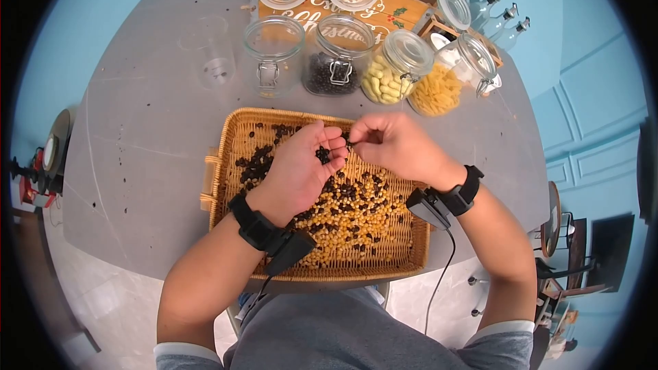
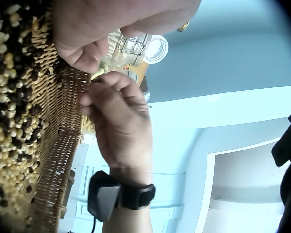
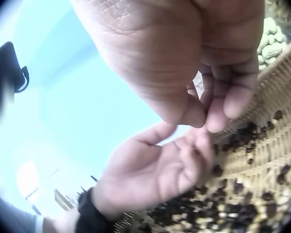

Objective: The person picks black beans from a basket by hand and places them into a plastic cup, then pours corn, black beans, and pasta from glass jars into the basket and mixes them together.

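Pinching a small dark bean [image 1: 349, 142] between thumb and forefinger, the right hand [image 1: 394, 140] is just beside the fingertips of the left hand [image 1: 301, 164], both above the wicker basket [image 1: 370, 275]. The left hand is turned palm up, its fingers together and curled into a cup round a little heap of dark beans [image 1: 323, 155] (the left wrist camera sees mostly the back of that hand, so the heap is hidden there). Each wrist wears a black strap with a small camera unit.

Below, yellow kernels [image 1: 349, 219] cover much of the basket floor with dark beans mixed among them, while a denser patch of loose dark beans [image 1: 255, 164] lies toward its far left. Past the far rim, on the grey table [image 1: 151, 130], stand four clip-top jars: a clear jar [image 1: 269, 75], a jar of black beans [image 1: 331, 72], a jar of peanuts [image 1: 389, 79] and a tilted jar of pasta [image 1: 439, 89]. Behind them is a wooden board with white lettering [image 1: 301, 14], and stoppered bottles [image 1: 497, 20] stand at the far right.
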Motion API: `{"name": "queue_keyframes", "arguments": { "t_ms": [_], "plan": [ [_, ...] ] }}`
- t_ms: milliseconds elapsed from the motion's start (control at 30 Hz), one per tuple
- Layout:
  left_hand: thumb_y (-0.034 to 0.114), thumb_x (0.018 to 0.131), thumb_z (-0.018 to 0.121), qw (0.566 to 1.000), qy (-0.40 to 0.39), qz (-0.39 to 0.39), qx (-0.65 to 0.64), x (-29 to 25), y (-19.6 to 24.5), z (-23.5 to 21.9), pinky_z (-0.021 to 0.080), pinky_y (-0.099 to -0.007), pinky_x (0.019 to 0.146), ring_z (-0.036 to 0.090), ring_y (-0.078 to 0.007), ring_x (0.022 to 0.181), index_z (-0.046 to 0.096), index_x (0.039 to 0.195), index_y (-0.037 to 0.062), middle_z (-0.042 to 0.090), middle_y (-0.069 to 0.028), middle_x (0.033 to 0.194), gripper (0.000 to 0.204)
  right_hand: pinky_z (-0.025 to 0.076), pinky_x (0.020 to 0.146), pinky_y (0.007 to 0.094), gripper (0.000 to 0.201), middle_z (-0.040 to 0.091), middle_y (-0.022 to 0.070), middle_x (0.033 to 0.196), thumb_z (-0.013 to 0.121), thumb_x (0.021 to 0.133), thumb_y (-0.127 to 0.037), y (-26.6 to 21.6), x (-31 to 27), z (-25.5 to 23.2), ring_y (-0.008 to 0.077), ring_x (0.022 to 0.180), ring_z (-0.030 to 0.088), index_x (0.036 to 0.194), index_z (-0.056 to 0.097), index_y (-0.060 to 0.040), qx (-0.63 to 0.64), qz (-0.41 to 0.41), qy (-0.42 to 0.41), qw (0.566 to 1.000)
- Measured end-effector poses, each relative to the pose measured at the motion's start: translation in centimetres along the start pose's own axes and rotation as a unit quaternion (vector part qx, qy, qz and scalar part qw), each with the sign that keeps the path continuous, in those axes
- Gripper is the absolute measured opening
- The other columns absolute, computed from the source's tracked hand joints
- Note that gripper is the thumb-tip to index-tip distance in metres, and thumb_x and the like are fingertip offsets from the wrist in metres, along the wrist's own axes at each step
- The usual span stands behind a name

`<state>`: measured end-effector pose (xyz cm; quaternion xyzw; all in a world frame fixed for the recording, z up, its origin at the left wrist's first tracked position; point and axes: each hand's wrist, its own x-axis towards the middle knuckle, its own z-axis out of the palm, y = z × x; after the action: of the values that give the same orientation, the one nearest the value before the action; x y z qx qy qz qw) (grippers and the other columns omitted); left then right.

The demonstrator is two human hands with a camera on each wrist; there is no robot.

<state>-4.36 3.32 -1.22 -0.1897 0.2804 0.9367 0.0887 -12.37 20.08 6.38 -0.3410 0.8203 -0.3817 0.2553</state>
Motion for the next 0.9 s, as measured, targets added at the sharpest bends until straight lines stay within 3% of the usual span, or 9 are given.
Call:
{"name": "queue_keyframes", "arguments": {
  "t_ms": [67, 200, 267, 300, 367, 633, 733, 800, 900],
  "plan": [
    [0.027, 0.104, 0.045, 1.0, -0.028, -0.009, -0.006, 0.2, -0.2, 0.0, 0.049, -0.0334, 0.086, 0.057, -0.0199, 0.093, 0.058, 0.111, -0.0026, 0.058, -0.0091, 0.1, 0.033, 0.053, 0.072, 0.0254, 0.013, 0.071, 0.0072, 0.09, 0.06, 0.093, 0.001, -0.7, 0.4, 0.1, 0.0123, 0.08, 0.065, 0.104, 0.064, 0.0044, 0.144, -0.017, -0.023, 0.989],
    [0.022, 0.103, 0.047, 0.999, -0.011, 0.019, -0.024, -0.5, 0.2, 0.5, 0.049, -0.0304, 0.081, 0.057, -0.0181, 0.089, 0.059, 0.107, -0.0006, 0.059, -0.0081, 0.098, 0.026, 0.053, 0.073, 0.0283, 0.014, 0.071, 0.0098, 0.091, 0.064, 0.089, 0.0, -0.7, 0.8, 0.7, 0.0138, 0.082, 0.066, 0.103, 0.065, 0.0037, 0.127, -0.012, -0.012, 0.992],
    [0.02, 0.102, 0.048, 0.999, 0.001, 0.032, -0.022, -0.5, 0.5, 0.2, 0.049, -0.0292, 0.078, 0.057, -0.0176, 0.087, 0.059, 0.106, 0.0, 0.059, -0.0077, 0.097, 0.023, 0.053, 0.074, 0.0345, 0.016, 0.07, 0.0136, 0.089, 0.067, 0.084, 0.001, -0.6, 0.2, 0.7, 0.0228, 0.083, 0.068, 0.1, 0.067, 0.002, -0.164, -0.032, 0.029, 0.985],
    [0.018, 0.101, 0.049, 0.999, 0.004, 0.042, -0.032, -0.5, 0.7, 0.1, 0.048, -0.0284, 0.075, 0.057, -0.0175, 0.086, 0.058, 0.105, 0.0001, 0.058, -0.0074, 0.096, 0.021, 0.053, 0.074, 0.0345, 0.016, 0.07, 0.0136, 0.089, 0.067, 0.084, 0.001, 0.5, 0.1, 1.1, 0.0228, 0.083, 0.068, 0.1, 0.067, 0.002, -0.165, -0.032, 0.029, 0.985],
    [0.017, 0.1, 0.049, 0.998, 0.005, 0.051, -0.043, -0.3, 0.8, 0.2, 0.048, -0.0275, 0.073, 0.056, -0.0173, 0.085, 0.058, 0.104, 0.0002, 0.058, -0.0071, 0.096, 0.019, 0.052, 0.073, 0.0396, 0.016, 0.066, 0.0161, 0.086, 0.068, 0.079, 0.0, 3.8, 0.3, 2.1, 0.0329, 0.082, 0.066, 0.096, 0.068, -0.0008, -0.222, -0.169, 0.02, 0.96],
    [0.017, 0.099, 0.052, 0.997, 0.026, 0.057, -0.04, -0.5, 0.8, 0.6, 0.047, -0.0276, 0.07, 0.056, -0.0177, 0.083, 0.059, 0.103, 0.0007, 0.058, -0.0069, 0.094, 0.018, 0.051, 0.072, 0.043, 0.011, 0.063, 0.0171, 0.086, 0.068, 0.078, -0.001, 4.2, 0.3, 2.3, 0.039, 0.081, 0.061, 0.089, 0.066, 0.0001, -0.27, -0.147, -0.021, 0.951],
    [0.019, 0.1, 0.051, 0.998, 0.035, 0.047, -0.027, -0.3, 0.7, 0.3, 0.047, -0.028, 0.07, 0.056, -0.018, 0.084, 0.059, 0.103, 0.0006, 0.058, -0.007, 0.095, 0.02, 0.052, 0.069, 0.0381, 0.008, 0.065, 0.0117, 0.085, 0.066, 0.082, 0.002, 3.5, 0.6, 1.6, 0.0297, 0.076, 0.064, 0.091, 0.065, 0.0005, -0.254, -0.174, -0.004, 0.951],
    [0.02, 0.1, 0.051, 0.999, 0.038, 0.024, -0.027, -0.5, 0.8, 0.5, 0.047, -0.0281, 0.071, 0.056, -0.0181, 0.084, 0.059, 0.103, 0.0008, 0.058, -0.0072, 0.096, 0.021, 0.051, 0.067, 0.0311, 0.007, 0.068, 0.0046, 0.087, 0.063, 0.088, 0.002, 1.1, 0.5, 0.4, 0.0154, 0.077, 0.066, 0.095, 0.064, 0.0013, 0.043, -0.005, 0.01, 0.999],
    [0.021, 0.1, 0.05, 0.999, 0.019, 0.006, -0.025, -0.4, 0.5, 0.6, 0.047, -0.028, 0.072, 0.056, -0.018, 0.085, 0.059, 0.103, 0.0012, 0.058, -0.0074, 0.096, 0.022, 0.051, 0.067, 0.0283, 0.005, 0.07, 0.006, 0.091, 0.063, 0.088, 0.001, -0.9, 1.0, 0.6, 0.01, 0.081, 0.066, 0.093, 0.064, 0.0013, 0.158, -0.035, 0.0, 0.987]
  ]
}}
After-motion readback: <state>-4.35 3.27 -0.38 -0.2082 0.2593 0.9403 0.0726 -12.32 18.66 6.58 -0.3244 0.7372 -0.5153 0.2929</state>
